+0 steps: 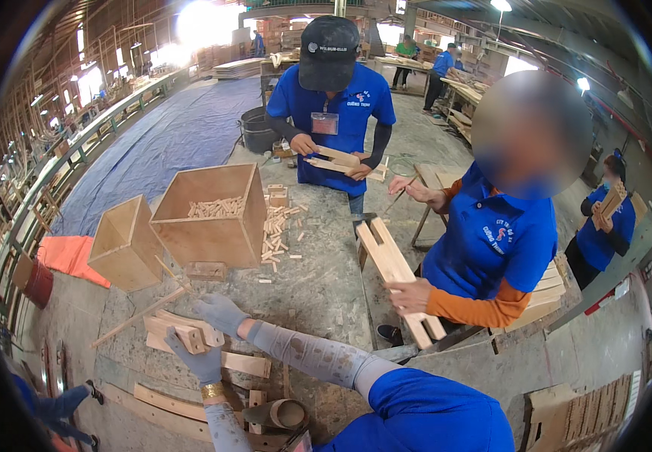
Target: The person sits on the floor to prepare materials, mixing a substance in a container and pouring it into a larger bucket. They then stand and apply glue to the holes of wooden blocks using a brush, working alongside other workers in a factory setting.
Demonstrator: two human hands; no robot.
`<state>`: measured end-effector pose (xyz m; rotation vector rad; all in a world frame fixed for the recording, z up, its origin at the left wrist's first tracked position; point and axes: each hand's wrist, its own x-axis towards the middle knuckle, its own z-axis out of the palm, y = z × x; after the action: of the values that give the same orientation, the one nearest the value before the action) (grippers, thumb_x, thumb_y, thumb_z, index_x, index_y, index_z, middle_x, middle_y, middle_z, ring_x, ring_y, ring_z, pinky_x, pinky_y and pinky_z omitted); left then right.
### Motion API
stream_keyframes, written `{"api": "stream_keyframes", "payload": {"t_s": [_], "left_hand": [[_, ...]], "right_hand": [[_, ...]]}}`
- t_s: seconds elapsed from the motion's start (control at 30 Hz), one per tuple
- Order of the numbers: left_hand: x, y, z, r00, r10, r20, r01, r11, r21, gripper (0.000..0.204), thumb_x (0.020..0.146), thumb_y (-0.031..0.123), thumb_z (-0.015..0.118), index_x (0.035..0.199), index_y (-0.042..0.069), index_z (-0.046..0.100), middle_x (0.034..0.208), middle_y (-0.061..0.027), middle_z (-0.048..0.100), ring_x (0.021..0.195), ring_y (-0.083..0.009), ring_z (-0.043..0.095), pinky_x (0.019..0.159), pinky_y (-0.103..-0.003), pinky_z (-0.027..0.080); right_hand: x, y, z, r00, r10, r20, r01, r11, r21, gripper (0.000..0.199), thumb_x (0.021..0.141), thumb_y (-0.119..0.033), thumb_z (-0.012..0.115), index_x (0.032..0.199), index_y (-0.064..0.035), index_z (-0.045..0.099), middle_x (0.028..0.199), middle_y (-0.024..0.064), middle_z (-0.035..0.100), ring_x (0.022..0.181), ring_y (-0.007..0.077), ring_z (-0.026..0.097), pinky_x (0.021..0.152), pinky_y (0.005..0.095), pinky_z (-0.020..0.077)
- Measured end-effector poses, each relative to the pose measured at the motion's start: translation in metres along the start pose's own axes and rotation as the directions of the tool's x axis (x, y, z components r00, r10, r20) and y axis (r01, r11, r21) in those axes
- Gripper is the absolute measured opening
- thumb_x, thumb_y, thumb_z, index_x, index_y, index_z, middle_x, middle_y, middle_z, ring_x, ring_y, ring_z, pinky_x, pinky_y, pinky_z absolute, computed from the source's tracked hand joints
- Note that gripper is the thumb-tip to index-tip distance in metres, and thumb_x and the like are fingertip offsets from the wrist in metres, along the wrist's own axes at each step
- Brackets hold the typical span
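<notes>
My left hand (199, 361), in a grey glove with a gold band at the wrist, grips the near end of a pale wooden piece (183, 331) with holes in its end. Fingers lie along one side of it and the thumb on the other. Just beyond, my gloved right hand (223, 313) is stretched out with its fingers pointing left, close over the far side of the same wood. I see nothing held in it. Another flat wooden piece (246, 364) lies under and to the right of the held one.
An open wooden box (224, 245) of dowels and a narrower box (126, 252) stand at the far left, with loose dowels (275, 233) beside them. A thin stick (141, 315) lies nearby. Across the table, two co-workers handle slotted wooden frames (390, 260). A tape roll (290, 413) sits near me.
</notes>
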<state>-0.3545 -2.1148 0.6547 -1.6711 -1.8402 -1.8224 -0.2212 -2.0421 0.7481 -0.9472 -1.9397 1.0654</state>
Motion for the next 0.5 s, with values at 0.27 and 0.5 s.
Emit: {"api": "stream_keyframes", "payload": {"t_s": [0.27, 0.5], "left_hand": [[0.047, 0.053, -0.007, 0.991, 0.097, 0.096, -0.108, 0.987, 0.115, 0.090, 0.053, 0.016, 0.077, 0.129, 0.001, 0.032, 0.121, -0.0164, 0.046, 0.115, -0.0300, 0.043, 0.098, -0.040, 0.035], [0.090, 0.078, 0.005, 0.982, 0.168, 0.090, -0.156, 0.980, -0.124, 0.080, 0.052, 0.026, 0.080, 0.117, 0.001, 0.041, 0.108, -0.0170, 0.052, 0.098, -0.0312, 0.054, 0.083, -0.039, 0.045]], "right_hand": [[-0.009, -0.034, -0.029, 0.823, -0.568, 0.005, 0.419, 0.601, -0.681, 0.028, 0.076, -0.011, 0.052, 0.103, -0.0065, 0.058, 0.094, 0.0111, 0.059, 0.089, 0.0264, 0.058, 0.075, 0.0360, 0.0468], [0.000, -0.072, -0.065, 0.989, -0.086, -0.123, 0.113, 0.965, 0.236, 0.023, 0.086, -0.018, 0.050, 0.089, 0.0007, 0.062, 0.079, 0.0079, 0.061, 0.072, 0.0166, 0.057, 0.065, 0.0274, 0.0447]]}}
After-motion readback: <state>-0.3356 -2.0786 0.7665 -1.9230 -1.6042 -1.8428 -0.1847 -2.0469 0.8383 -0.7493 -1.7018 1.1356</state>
